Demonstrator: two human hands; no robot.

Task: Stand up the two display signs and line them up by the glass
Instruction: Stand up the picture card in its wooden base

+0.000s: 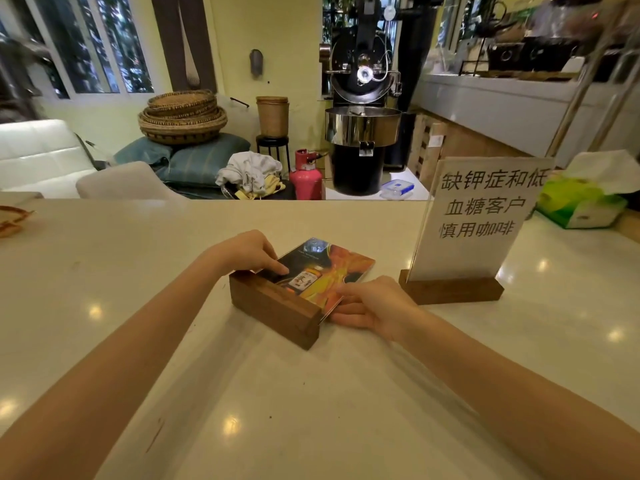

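A: Counter [311, 393], pale, glossy, spots of lamp glare. Two signs on it.

B: First sign?

A: Colour sign [332, 268]: lying flat, picture side up, bottle print on orange and dark ground. Wooden base [273, 308] tipped on its side at the near end, panel slotted into it and stretching away across the counter.

B: Left hand?

A: Left hand [247, 251]: at the far-left corner of the base, fingers curled, index tip pressed on the panel just past the base. Thumb hidden behind the wood; whether pinching, cannot tell.

B: Right hand?

A: Right hand [372, 304]: at the panel's near-right edge, beside the end of the base. Fingers bunched along and under that edge, thumb on top. Pinching the panel edge.

B: Second sign?

A: White sign [481, 216]: upright in its own base [453, 289], leaning back a little, just right of the flat one, not touching. Three lines of black Chinese print facing the camera.

B: Anything near?

A: Green tissue box [581, 206] behind the white sign, at the right end of the counter. Beyond the far edge: black roaster [363, 109], red cylinder [306, 178], stacked baskets [183, 116]. Glass itself hard to pick out.
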